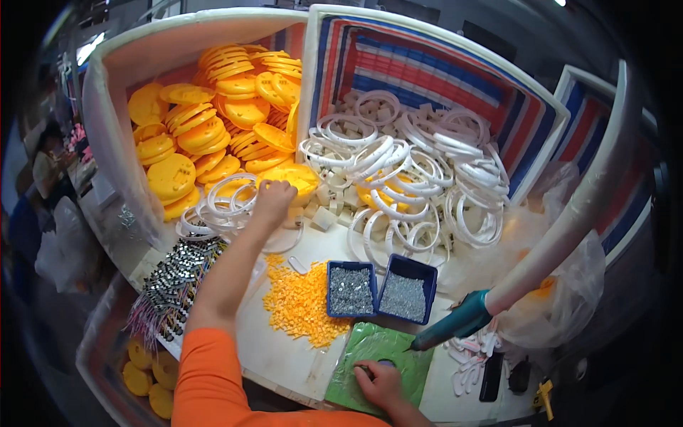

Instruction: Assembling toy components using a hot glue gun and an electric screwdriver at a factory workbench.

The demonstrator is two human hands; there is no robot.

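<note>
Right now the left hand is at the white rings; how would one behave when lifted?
The left hand rests on a white ring lying loosely in a tangled pile. It is probably light, being a thin open hoop. It looks like moulded plastic, so likely stiff with slight flex. Since the hoops overlap and interlock, neighbours may snag and come up with it.

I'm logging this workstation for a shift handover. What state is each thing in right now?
left hand: reaching out, fingers closed on the white rings
white rings: loose pile under that hand
right hand: resting on the green mat, pinching a small part
green mat: lying flat
yellow discs: heaped in the left bin
two blue trays: open, filled with small metal parts
teal power screwdriver: hanging, tip pointing at the mat
</note>
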